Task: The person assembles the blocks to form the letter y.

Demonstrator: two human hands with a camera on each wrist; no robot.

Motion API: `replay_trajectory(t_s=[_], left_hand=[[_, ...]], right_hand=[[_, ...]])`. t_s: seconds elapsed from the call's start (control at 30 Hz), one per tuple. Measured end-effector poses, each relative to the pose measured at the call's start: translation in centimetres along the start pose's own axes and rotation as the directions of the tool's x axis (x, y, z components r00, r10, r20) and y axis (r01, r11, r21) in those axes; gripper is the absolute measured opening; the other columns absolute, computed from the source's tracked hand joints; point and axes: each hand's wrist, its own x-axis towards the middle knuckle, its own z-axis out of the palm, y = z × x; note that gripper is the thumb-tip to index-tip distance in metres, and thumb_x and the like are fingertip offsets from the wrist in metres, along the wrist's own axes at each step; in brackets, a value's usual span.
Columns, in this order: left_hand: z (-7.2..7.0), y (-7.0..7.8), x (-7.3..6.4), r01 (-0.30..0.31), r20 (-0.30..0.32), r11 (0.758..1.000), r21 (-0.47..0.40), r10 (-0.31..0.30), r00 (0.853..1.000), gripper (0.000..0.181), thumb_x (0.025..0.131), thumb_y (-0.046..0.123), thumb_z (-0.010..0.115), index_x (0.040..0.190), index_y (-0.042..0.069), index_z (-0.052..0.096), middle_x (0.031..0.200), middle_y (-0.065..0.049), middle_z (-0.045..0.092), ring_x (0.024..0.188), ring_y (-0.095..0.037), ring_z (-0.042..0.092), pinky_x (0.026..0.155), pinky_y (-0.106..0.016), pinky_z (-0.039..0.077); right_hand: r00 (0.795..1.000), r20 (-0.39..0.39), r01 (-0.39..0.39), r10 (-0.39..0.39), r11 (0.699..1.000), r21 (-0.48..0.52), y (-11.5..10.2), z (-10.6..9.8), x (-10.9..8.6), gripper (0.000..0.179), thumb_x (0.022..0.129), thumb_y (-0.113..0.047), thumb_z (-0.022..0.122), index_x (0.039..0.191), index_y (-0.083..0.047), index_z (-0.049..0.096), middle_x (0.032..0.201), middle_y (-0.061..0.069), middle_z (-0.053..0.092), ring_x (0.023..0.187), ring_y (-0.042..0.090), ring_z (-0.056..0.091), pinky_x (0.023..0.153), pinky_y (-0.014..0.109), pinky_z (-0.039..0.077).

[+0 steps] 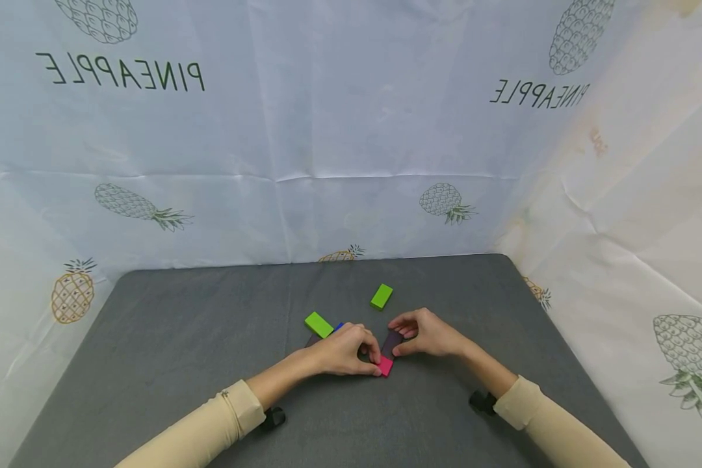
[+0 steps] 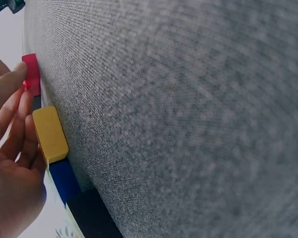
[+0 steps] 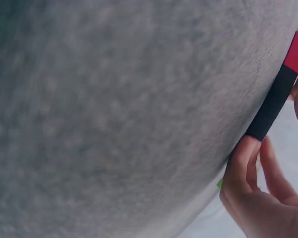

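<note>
My left hand [image 1: 344,350] pinches a pinkish-red block [image 1: 385,366] between thumb and fingertips. That red block [image 2: 33,74] meets the end of a black block [image 1: 391,343]. At the far end of the black block my right hand [image 1: 429,335] holds it with thumb and fingers. In the right wrist view the red block [image 3: 296,52] and the black block [image 3: 272,103] lie end to end in one line. Beneath the left hand, in the left wrist view, run a yellow block [image 2: 51,134], a blue block [image 2: 64,179] and another black block [image 2: 94,214].
A green block [image 1: 318,324] lies left of the hands, overlapping the second dark block [image 1: 312,340] in the head view. Farther back is another green block [image 1: 381,296]. Grey cloth covers the table [image 1: 210,325], and a pineapple-print curtain [image 1: 351,130] hangs behind it.
</note>
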Motion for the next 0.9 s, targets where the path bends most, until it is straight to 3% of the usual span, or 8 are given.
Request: replay_trajectory(t_s=[0.2,0.57,0.7,0.77,0.9], left_hand=[[0.0,-0.2,-0.1,-0.013,-0.002,1.0,0.001,0.013,1.0,0.012,0.09,0.026,0.09,0.095,0.018,0.082,0.092,0.005,0.08,0.083,-0.004,0.059,0.079,-0.011,0.044],[0.0,-0.1,-0.1,-0.003,-0.004,1.0,-0.007,0.003,1.0,0.012,0.091,0.025,0.09,0.096,0.018,0.082,0.092,0.005,0.079,0.083,-0.002,0.059,0.079,-0.012,0.045],[0.1,-0.3,-0.1,-0.036,-0.023,0.999,-0.02,0.036,0.999,0.012,0.09,0.023,0.09,0.095,0.016,0.081,0.091,0.004,0.078,0.082,-0.004,0.059,0.079,-0.013,0.045],[0.6,-1.1,0.0,-0.081,-0.046,0.997,-0.003,0.081,0.996,0.014,0.091,0.027,0.09,0.095,0.017,0.081,0.09,0.005,0.077,0.082,-0.005,0.059,0.078,-0.015,0.045],[0.5,-1.0,0.0,-0.088,-0.048,0.996,0.003,0.088,0.995,0.014,0.092,0.027,0.089,0.095,0.016,0.081,0.089,0.005,0.077,0.082,-0.007,0.06,0.078,-0.015,0.045]], right_hand=[[0.999,0.037,0.002,-0.006,0.994,0.107,0.8,-0.7,0.2,0.048,0.092,-0.008,0.086,0.134,0.009,0.07,0.133,0.028,0.073,0.115,0.031,0.074,0.095,0.026,0.062],[0.999,0.054,-0.009,0.001,0.99,0.14,0.8,-0.9,0.5,0.045,0.092,-0.005,0.085,0.131,0.01,0.071,0.126,0.027,0.075,0.107,0.023,0.073,0.088,0.019,0.059],[0.998,0.058,-0.016,0.008,0.99,0.139,0.7,-1.0,0.5,0.044,0.091,-0.004,0.085,0.131,0.01,0.071,0.124,0.026,0.076,0.105,0.021,0.073,0.087,0.02,0.059],[0.998,0.057,-0.018,0.011,0.991,0.134,0.7,-1.0,0.5,0.044,0.091,-0.004,0.085,0.13,0.009,0.071,0.123,0.025,0.076,0.104,0.021,0.073,0.086,0.02,0.059],[0.998,0.057,-0.019,0.012,0.992,0.124,0.7,-1.0,0.6,0.043,0.092,-0.005,0.085,0.131,0.009,0.071,0.124,0.025,0.076,0.105,0.022,0.073,0.087,0.02,0.06]])
